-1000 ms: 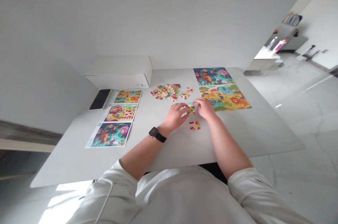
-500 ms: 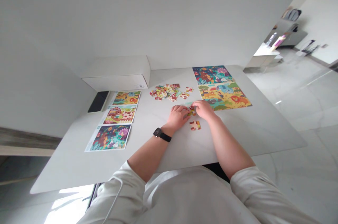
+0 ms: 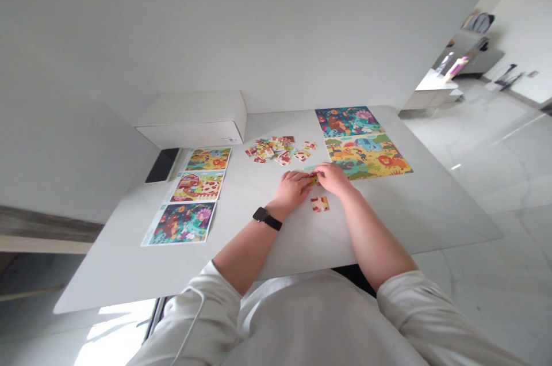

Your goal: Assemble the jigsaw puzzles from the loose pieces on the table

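My left hand (image 3: 294, 189), with a black watch on its wrist, curls its fingertips against small joined jigsaw puzzle pieces (image 3: 314, 181) on the table. From the other side my right hand (image 3: 333, 178) pinches at the same pieces, fingers bent close together. Most of these pieces are covered by the fingers; yellow-green and red bits show between them. A loose puzzle piece (image 3: 319, 204) with brown and cream print lies just below the hands. Beyond them sits a heap of puzzle pieces (image 3: 272, 151), with a few single ones at its right edge.
Two finished-looking picture sheets, a dark one (image 3: 348, 122) and a yellow safari one (image 3: 370, 156), lie at the right. Three picture cards, including a farm card (image 3: 197, 186), line the left. A phone (image 3: 162, 166) lies by a white box (image 3: 190, 118) along the wall.
Both hands stay at the joined pieces, and their fingers have closed in slightly, covering more of them. The whole view has shifted a little.
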The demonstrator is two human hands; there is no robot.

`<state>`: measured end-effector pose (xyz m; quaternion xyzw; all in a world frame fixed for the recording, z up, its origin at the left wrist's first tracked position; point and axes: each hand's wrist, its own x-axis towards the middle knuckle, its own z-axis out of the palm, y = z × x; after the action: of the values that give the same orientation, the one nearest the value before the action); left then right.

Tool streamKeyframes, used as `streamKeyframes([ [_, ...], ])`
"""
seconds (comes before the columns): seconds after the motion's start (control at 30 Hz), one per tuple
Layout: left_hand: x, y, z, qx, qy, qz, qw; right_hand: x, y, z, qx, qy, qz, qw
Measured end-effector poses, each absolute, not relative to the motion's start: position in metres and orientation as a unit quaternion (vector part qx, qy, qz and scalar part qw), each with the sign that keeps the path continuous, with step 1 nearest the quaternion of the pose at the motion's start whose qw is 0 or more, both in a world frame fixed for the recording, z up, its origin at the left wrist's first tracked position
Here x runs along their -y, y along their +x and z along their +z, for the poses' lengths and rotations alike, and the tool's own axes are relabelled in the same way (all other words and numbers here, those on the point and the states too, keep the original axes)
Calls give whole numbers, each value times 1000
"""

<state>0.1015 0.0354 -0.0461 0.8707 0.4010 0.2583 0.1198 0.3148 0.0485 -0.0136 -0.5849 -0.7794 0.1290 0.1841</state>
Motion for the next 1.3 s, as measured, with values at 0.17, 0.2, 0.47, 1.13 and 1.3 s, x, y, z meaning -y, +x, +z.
streamKeyframes([
  [0.17,-35,102,-43,-408,872,243,118,-50,316,-15,787,-575,134,178],
  [0.2,-35,103,-42,-414,870,242,116,-50,317,-16,788,-575,133,178],
  [0.47,-35,106,-41,-434,858,251,114,-49,318,-17,780,-588,123,179],
  [1.13,-30,107,-39,-438,858,251,99,-43,310,-17,767,-617,90,149],
  [1.3,-28,108,-37,-438,860,242,100,-41,309,-18,766,-621,78,146],
])
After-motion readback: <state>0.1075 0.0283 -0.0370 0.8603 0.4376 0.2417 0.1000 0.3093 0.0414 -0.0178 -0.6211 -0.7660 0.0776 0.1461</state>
